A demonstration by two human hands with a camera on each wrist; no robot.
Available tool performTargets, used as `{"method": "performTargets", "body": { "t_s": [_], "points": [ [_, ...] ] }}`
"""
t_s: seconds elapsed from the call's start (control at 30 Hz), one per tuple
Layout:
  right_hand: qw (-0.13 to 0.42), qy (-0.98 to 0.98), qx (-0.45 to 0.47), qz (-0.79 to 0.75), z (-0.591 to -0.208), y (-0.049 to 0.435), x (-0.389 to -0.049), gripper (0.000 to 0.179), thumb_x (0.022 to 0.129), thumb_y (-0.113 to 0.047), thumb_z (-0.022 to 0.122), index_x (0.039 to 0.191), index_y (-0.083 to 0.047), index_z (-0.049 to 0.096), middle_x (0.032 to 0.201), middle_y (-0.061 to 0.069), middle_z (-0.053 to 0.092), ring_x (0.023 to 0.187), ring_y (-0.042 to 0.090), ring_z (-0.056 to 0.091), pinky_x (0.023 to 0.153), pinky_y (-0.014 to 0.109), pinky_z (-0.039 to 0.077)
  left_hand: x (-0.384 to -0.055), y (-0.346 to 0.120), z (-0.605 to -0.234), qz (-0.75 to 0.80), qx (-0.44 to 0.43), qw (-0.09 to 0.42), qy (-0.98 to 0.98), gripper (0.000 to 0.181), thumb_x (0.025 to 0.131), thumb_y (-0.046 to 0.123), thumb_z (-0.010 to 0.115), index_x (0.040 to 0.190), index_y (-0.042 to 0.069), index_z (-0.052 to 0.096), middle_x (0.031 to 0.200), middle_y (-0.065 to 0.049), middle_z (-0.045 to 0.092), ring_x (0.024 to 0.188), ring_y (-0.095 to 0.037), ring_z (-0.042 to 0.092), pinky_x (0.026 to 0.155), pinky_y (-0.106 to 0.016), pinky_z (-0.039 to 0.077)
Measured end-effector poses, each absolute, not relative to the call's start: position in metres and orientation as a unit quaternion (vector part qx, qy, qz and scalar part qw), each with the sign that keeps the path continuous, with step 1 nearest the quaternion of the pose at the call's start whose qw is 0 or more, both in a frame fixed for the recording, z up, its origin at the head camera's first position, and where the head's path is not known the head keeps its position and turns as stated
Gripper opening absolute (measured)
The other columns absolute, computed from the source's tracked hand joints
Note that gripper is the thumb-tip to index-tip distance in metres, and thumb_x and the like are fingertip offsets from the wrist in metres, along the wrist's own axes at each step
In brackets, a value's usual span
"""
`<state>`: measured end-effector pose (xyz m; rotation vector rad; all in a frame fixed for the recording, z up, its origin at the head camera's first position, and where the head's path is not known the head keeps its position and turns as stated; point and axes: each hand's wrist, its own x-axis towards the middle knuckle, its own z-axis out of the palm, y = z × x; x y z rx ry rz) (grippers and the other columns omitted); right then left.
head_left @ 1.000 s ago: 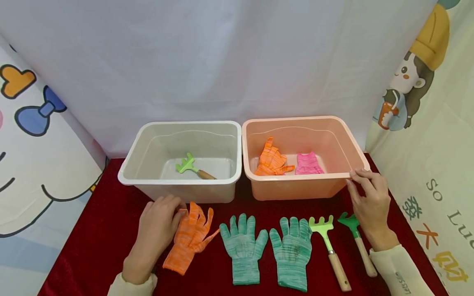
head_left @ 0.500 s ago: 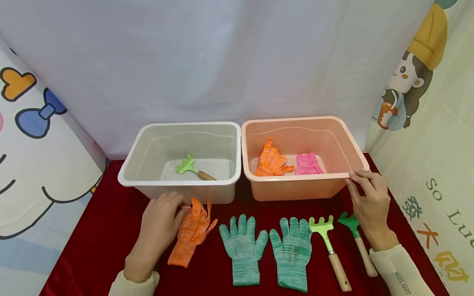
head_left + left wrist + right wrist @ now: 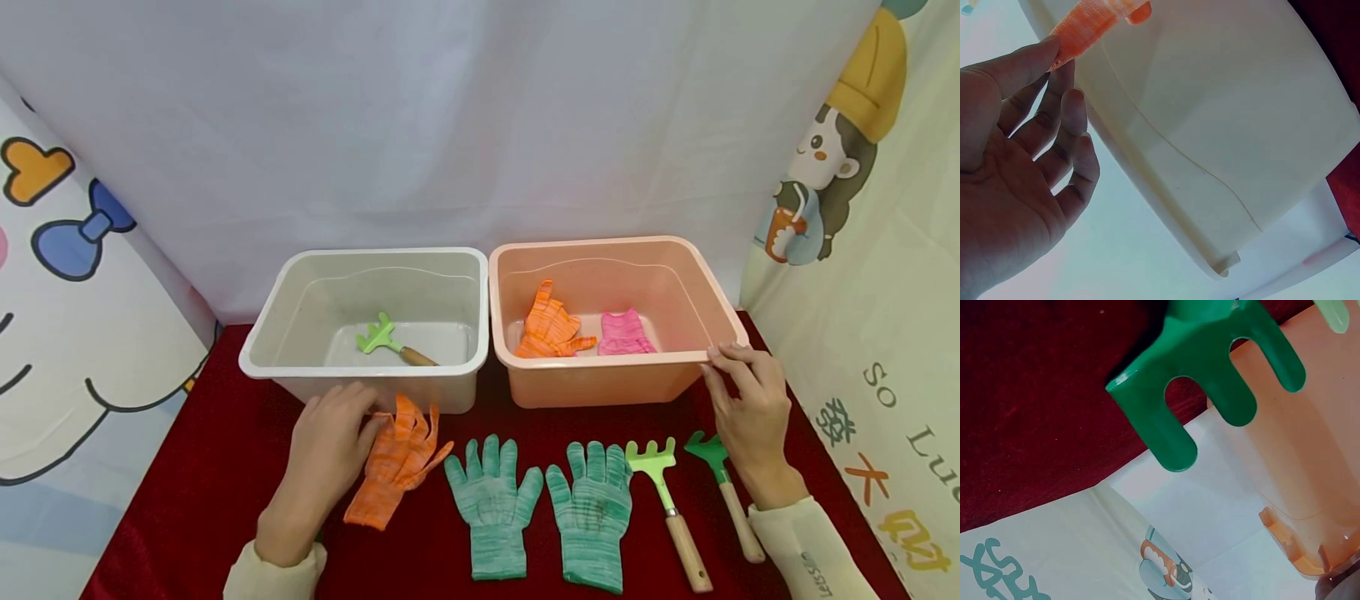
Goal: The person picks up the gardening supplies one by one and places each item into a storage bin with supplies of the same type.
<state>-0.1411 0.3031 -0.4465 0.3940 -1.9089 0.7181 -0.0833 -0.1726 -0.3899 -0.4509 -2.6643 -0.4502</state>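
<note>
My left hand (image 3: 330,446) pinches one fingertip of an orange knit glove (image 3: 393,467) between thumb and index finger. The glove hangs at a slant just in front of the white bin, cuff downward; the left wrist view shows the pinched orange tip (image 3: 1085,31) beside the bin wall (image 3: 1197,106). At the front right corner of the peach bin (image 3: 600,383), my right hand (image 3: 753,412) holds the rim with its fingers. Close under that hand lies a dark green rake (image 3: 707,451) with a wooden handle, its broad tines (image 3: 1197,375) large in the right wrist view.
The white bin (image 3: 251,360) contains a light green hand rake (image 3: 381,334). Inside the peach bin are another orange glove (image 3: 551,323) and a pink glove (image 3: 625,332). Two green gloves (image 3: 495,504) and a light green rake (image 3: 660,475) lie on the red cloth (image 3: 202,450).
My left hand has moved slightly forward and right, and the orange glove has come with it, its cuff shifting forward toward the white bin. The right hand has stayed at the peach bin's corner.
</note>
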Motion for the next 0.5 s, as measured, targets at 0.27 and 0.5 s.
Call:
{"method": "performTargets", "body": {
  "t_s": [0.27,0.5],
  "points": [
    [0.518,-0.786,0.159,0.296,-0.4471,0.3028,-0.1421,0.019,0.072,0.0,0.077,0.089,0.003,0.072,0.095,0.018,0.064,0.092,0.038,0.056,0.093,0.03,0.041,-0.0869,-0.1683,-0.3867,-0.162,-0.158,0.199,-0.954,0.021,0.07,0.011,0.08,0.081,0.018,0.063,0.081,0.005,0.061,0.076,-0.018,0.055,0.061,-0.033,0.035],
    [0.517,-0.787,0.159,0.298,-0.4482,0.3031,-0.1424,0.021,0.069,0.003,0.078,0.089,0.003,0.072,0.094,0.019,0.064,0.091,0.039,0.056,0.092,0.028,0.041,-0.0881,-0.1643,-0.3833,-0.169,-0.162,0.196,-0.952,0.022,0.07,0.011,0.08,0.081,0.019,0.064,0.082,0.007,0.062,0.076,-0.015,0.056,0.063,-0.032,0.036]
  ]
}}
